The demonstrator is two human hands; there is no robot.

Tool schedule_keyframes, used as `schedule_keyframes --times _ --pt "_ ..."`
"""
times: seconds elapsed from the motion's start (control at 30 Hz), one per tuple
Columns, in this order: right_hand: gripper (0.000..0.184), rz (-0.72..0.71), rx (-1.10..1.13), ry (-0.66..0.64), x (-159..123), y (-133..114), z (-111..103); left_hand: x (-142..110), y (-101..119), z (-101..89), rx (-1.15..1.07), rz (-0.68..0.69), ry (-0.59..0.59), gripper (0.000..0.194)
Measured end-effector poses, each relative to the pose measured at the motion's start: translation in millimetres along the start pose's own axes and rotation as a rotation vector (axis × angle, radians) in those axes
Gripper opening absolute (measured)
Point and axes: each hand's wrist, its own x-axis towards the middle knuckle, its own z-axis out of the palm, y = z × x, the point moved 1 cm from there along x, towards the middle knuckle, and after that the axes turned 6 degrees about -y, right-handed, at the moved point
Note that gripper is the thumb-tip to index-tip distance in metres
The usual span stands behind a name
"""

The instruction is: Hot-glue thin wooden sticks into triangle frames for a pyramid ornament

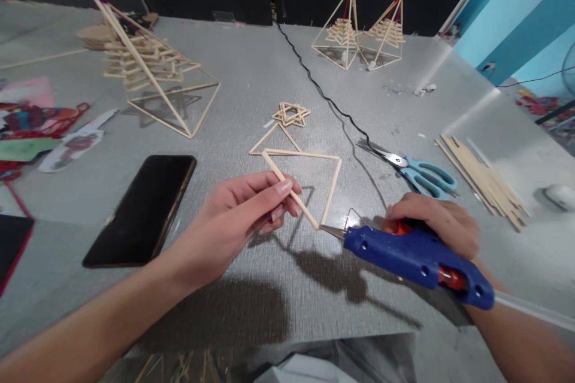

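Note:
My left hand (245,206) pinches one side of a triangle made of thin wooden sticks (333,182), held tilted above the grey table (251,72). My right hand (433,224) grips a blue hot glue gun (415,254). Its metal nozzle touches the triangle's lower corner. A second stick triangle (269,139) lies flat just behind, and a small stick star (291,114) lies beyond that.
A black phone (141,209) lies left of my left hand. Teal scissors (420,175) and a pile of wooden sticks (483,179) sit to the right. A black cable (330,105) crosses the table. Stick pyramids stand at back left (150,66) and back right (359,33). Coloured paper scraps (40,125) lie far left.

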Motion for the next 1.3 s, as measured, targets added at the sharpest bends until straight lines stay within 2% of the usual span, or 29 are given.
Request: schedule_keyframes --times 0.13,0.23,0.33,0.43,0.87,1.3 --pt "0.013 0.002 0.015 -0.016 0 -1 0 0 -1 -0.3 -0.012 -0.004 0.008 0.036" --pt "0.018 0.019 0.027 0.025 -4 1 6 0 -2 -0.3 -0.021 -0.004 0.007 0.035" --pt "0.013 0.014 0.015 0.097 -7 3 12 -1 -1 0.4 -0.026 -0.001 0.008 0.035" --pt "0.01 -0.013 -0.024 0.102 -7 3 16 -1 0 1.1 -0.031 -0.002 0.013 0.034" --pt "0.014 -0.031 -0.064 0.091 -4 2 11 -1 -1 0.8 -0.006 -0.005 -0.007 0.031" --pt "0.011 -0.02 -0.019 0.102 -2 0 10 -2 0 1.9 0.063 0.011 -0.005 0.029"
